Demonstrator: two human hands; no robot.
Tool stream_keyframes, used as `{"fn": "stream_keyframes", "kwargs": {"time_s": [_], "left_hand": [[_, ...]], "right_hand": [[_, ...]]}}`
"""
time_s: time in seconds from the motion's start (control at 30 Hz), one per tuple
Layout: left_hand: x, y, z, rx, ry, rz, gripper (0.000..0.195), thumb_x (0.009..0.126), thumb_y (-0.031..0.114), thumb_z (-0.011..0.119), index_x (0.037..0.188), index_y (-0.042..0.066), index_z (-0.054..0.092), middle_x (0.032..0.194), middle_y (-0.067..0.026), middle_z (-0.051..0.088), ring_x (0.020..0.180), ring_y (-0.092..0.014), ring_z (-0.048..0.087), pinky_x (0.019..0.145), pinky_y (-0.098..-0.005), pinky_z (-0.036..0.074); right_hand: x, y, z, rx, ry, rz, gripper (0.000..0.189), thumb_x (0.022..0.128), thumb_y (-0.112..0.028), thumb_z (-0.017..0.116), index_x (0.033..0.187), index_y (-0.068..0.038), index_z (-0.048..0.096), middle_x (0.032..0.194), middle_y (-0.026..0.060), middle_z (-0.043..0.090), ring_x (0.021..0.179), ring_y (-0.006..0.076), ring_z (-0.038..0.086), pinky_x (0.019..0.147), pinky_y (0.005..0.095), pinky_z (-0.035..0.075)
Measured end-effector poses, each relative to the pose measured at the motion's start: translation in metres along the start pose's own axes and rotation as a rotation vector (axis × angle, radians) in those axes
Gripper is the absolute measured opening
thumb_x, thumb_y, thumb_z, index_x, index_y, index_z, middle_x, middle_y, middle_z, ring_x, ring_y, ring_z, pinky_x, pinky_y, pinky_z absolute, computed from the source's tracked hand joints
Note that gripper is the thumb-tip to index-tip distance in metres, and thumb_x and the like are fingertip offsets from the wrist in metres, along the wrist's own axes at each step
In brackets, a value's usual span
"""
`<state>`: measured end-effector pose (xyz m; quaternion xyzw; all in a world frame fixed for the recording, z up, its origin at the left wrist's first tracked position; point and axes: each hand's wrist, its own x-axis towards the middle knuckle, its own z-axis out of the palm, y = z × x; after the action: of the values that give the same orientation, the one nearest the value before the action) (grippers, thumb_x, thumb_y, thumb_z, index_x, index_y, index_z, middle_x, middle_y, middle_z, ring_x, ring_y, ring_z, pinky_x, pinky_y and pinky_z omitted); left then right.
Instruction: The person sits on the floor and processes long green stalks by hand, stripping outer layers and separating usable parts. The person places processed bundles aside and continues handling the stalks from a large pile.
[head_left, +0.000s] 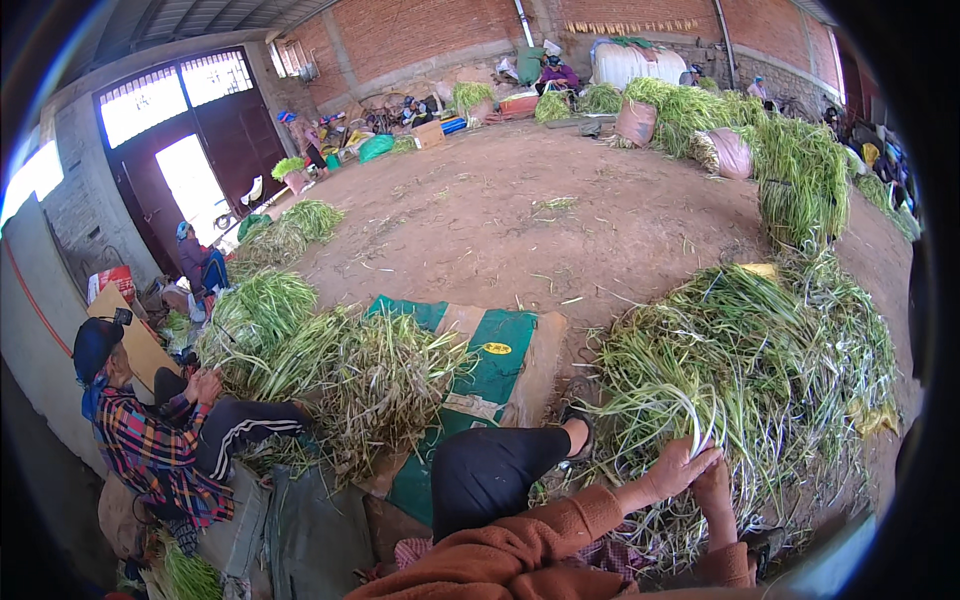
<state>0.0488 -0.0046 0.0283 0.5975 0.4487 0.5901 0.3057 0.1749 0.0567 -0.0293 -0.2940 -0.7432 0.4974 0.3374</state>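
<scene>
My left hand (671, 474) and my right hand (715, 489) meet at the lower right, pressed close together. Between them they grip a small bunch of long stalks (694, 409), pale at the gripped end, curving away into green leaves. The fingertips of both hands are partly hidden behind each other. Just beyond and below the hands spreads a large heap of green leafy stalks (720, 330), with many whitish peelings in it. A brown fleece sleeve (555, 525) covers my left arm, and my bent knee in dark trousers (487, 469) is beside it.
At left a person in a plaid shirt (150, 450) sits by another stalk heap (375, 375). A green woven sheet (487, 375) lies on the dirt floor (480, 210). Tall bundles (802, 180) stand at right. Other people sit farther back, near a dark metal gate (187, 150).
</scene>
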Motion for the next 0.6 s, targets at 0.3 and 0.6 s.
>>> {"fn": "stream_keyframes", "kwargs": {"time_s": [0.3,0.6], "left_hand": [[-0.004,0.01,0.005,0.083,0.042,0.106,0.018,0.092,0.019,0.052,0.087,0.001,0.053,0.069,-0.0092,0.055,0.064,-0.02,0.055,0.062,-0.0322,0.044],[0.001,0.043,0.007,-0.139,-0.015,0.088,0.019,0.093,0.018,0.051,0.089,0.0,0.054,0.074,-0.0062,0.055,0.068,-0.017,0.053,0.066,-0.03,0.043]], "right_hand": [[0.008,0.038,-0.01,-0.666,-0.303,-0.003,0.047,0.076,-0.019,0.063,0.119,-0.006,0.051,0.122,0.0123,0.051,0.119,0.0325,0.04,0.103,0.044,0.024],[-0.034,0.064,0.029,-0.657,-0.255,-0.072,0.024,0.079,-0.024,0.058,0.099,-0.01,0.062,0.093,0.0148,0.065,0.087,0.0327,0.062,0.072,0.0419,0.049]]}}
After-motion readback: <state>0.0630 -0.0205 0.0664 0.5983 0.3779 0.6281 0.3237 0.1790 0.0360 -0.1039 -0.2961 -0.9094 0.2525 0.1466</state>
